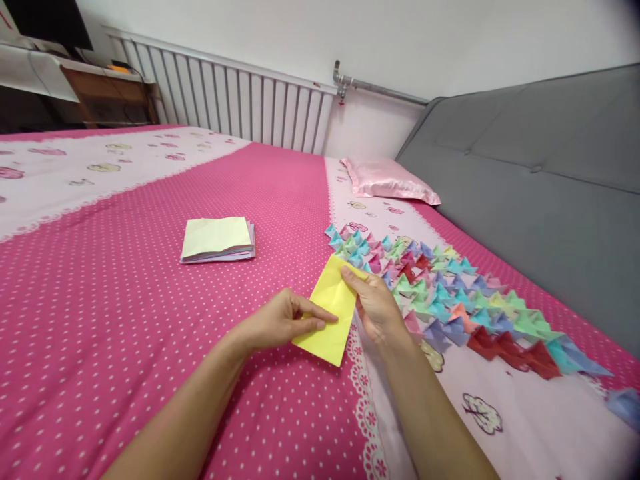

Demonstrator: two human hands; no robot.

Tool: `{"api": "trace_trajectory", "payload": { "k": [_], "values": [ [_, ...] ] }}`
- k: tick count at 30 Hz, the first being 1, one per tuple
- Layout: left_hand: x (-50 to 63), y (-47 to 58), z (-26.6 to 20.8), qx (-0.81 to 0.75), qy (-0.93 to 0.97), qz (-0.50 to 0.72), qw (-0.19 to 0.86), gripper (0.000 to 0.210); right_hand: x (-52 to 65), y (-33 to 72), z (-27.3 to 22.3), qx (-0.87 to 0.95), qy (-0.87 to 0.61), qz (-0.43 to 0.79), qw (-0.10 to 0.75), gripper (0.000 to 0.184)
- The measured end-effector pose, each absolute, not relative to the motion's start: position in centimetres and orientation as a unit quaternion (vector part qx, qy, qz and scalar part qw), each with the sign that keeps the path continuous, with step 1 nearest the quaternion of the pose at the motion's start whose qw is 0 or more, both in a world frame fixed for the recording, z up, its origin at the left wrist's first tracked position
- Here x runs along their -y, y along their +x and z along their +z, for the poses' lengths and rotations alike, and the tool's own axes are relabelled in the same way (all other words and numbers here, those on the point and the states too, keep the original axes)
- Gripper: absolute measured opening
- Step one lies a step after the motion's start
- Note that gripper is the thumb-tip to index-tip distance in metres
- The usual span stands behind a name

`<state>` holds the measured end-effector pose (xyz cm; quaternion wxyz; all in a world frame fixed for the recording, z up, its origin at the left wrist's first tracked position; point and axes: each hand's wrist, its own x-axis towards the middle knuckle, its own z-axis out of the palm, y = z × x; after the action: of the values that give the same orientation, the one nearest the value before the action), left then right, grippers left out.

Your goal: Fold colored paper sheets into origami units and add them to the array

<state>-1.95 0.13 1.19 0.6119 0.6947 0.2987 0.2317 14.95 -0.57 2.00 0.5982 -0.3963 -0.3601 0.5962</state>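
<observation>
A yellow sheet of paper [330,303], longer than it is wide, is held tilted above the bed between my two hands. My right hand [377,300] grips its upper right edge, thumb on top and the other fingers behind. My left hand [287,320] is at its lower left side, with the fingertips pressed together on the paper's face. Just beyond my right hand, many folded paper boats [450,293] in several colours stand in rows on the bedspread. To the left lies a stack of paper sheets [217,239] with a pale yellow one on top.
The bed has a pink dotted bedspread [150,320]. A pink pillow [390,179] lies at the far end, by a grey padded headboard [530,147]. Behind the bed is a white radiator [225,97] with a pipe [385,90]. A desk with a monitor [47,23] stands far left.
</observation>
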Motion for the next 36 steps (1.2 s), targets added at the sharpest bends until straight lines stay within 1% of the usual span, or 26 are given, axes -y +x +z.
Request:
{"api": "trace_trajectory", "payload": {
  "k": [5,8,12,17,19,21,24,26,27,29,31,34,36],
  "values": [
    [-0.2,-2.0,1.4,-0.285,0.730,0.217,0.583,0.024,0.4,15.5,2.3,0.352,-0.414,0.558,0.627,0.022],
    [-0.1,-2.0,1.6,-0.294,0.727,0.206,0.585,0.023,0.3,15.8,2.4,0.355,-0.428,0.536,0.635,0.022],
    [0.0,-2.1,1.7,-0.288,0.693,0.181,0.636,0.024,0.0,16.6,2.2,0.357,-0.442,0.504,0.651,0.025],
    [0.0,-2.2,1.5,-0.275,0.660,0.135,0.686,0.028,-0.7,17.2,1.9,0.328,-0.433,0.420,0.727,0.028],
    [0.0,-2.2,1.6,-0.266,0.640,0.117,0.711,0.031,-0.7,16.9,1.9,0.349,-0.420,0.393,0.740,0.028],
    [0.1,-2.2,1.9,-0.250,0.598,0.140,0.749,0.039,-0.4,16.3,2.0,0.400,-0.405,0.374,0.732,0.025],
    [-0.1,-2.2,2.4,-0.230,0.465,0.252,0.817,0.057,0.5,15.3,2.4,0.523,-0.378,0.351,0.678,0.017],
    [-0.5,-2.4,2.7,-0.206,0.376,0.315,0.847,0.067,1.1,14.8,2.6,0.625,-0.356,0.335,0.609,0.013],
    [-0.7,-2.5,2.7,-0.195,0.343,0.338,0.855,0.068,1.4,14.6,2.7,0.670,-0.343,0.325,0.573,0.015],
    [-1.0,-2.8,2.7,-0.194,0.295,0.362,0.863,0.059,1.7,14.3,2.7,0.742,-0.319,0.299,0.509,0.020],
    [-1.3,-3.1,2.6,-0.216,0.259,0.358,0.871,0.047,1.8,14.0,2.7,0.795,-0.302,0.266,0.455,0.026],
    [-1.5,-3.2,2.4,-0.271,0.220,0.341,0.873,0.041,1.9,13.6,2.4,0.843,-0.290,0.232,0.389,0.030],
    [-1.4,-3.1,2.3,-0.306,0.215,0.346,0.860,0.039,1.8,13.4,2.2,0.855,-0.294,0.219,0.368,0.030]
  ]
}}
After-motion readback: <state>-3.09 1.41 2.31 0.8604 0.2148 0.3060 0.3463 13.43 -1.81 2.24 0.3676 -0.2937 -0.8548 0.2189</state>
